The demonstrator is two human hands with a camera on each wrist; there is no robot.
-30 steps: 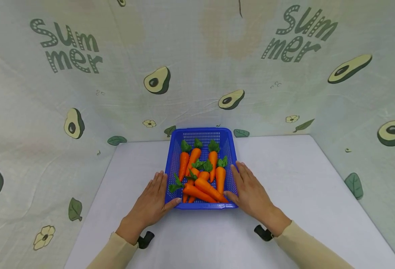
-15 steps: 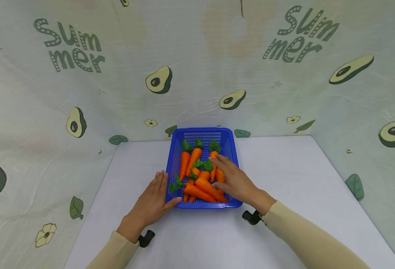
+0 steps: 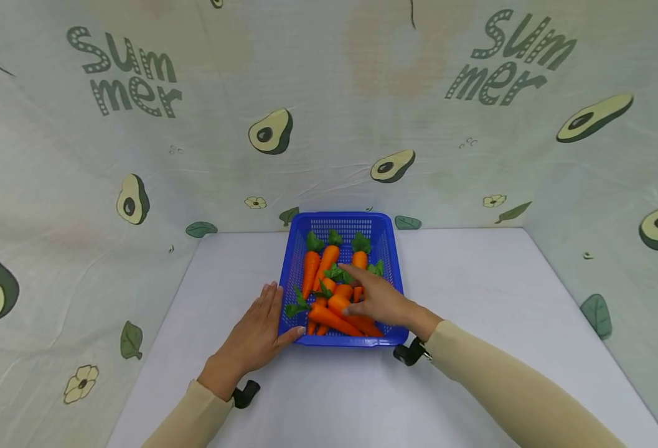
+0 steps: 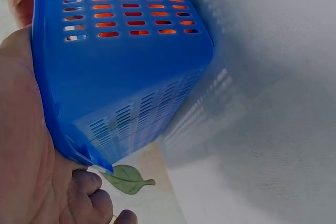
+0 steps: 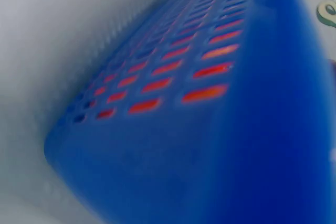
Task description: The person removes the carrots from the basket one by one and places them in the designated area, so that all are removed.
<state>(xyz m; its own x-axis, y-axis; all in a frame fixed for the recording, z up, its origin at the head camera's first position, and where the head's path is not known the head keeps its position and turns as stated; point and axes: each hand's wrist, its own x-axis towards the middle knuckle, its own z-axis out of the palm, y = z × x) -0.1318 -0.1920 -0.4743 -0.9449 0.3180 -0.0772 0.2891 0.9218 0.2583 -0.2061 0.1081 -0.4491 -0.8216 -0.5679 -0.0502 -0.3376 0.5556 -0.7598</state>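
A blue plastic basket [image 3: 342,215] with slotted walls stands on the white table and holds several orange carrots [image 3: 337,321] with green leafy tops. My left hand [image 3: 257,328] lies flat along its left rim, fingers straight, thumb at the near left corner. In the left wrist view that hand [image 4: 31,135] is against the rim of the basket [image 4: 121,72]. My right hand [image 3: 383,300] reaches over the right rim above the carrots, thumb and fingers spread apart, covering some of them. The right wrist view shows the basket's slotted wall [image 5: 147,150], blurred, with orange behind the slots.
The white table [image 3: 474,292] spreads out on both sides and in front of the basket. A cloth backdrop [image 3: 329,124] printed with avocados and leaves rises behind it and along the sides.
My right hand has left the basket's right rim and moved left and inward over the carrots. My left hand has stayed at the left rim. The view has shifted slightly.
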